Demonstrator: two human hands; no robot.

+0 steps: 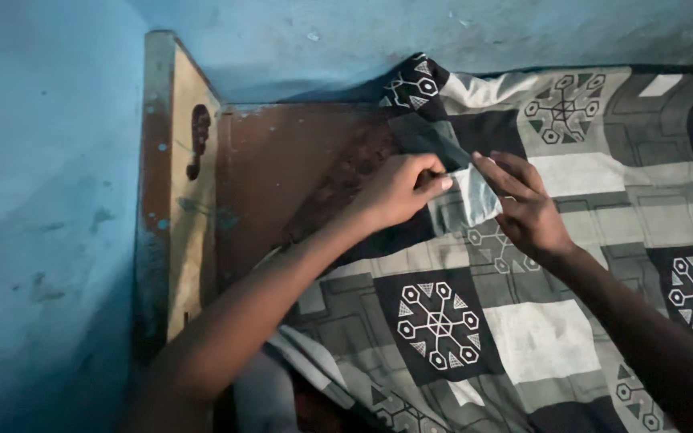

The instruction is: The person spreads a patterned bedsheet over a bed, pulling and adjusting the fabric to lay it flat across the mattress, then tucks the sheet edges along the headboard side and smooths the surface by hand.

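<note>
Grey-and-black patterned bedsheet (539, 321) lies spread over the bed by the wooden headboard (282, 176) and blue wall (42, 200). I see my left hand (399, 191) and right hand (527, 208) pinching one folded sheet edge together.

Two bare forearms, no sleeves, hands (399, 191) unadorned

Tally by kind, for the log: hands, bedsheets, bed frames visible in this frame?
Hands: 2, the left hand and right hand, both pinching a raised fold of the sheet.
Bedsheets: 1, a grey, black and white geometric-patterned bedsheet.
Bed frames: 1, a worn brown wooden bed frame against the blue wall.
Total: 4
</note>
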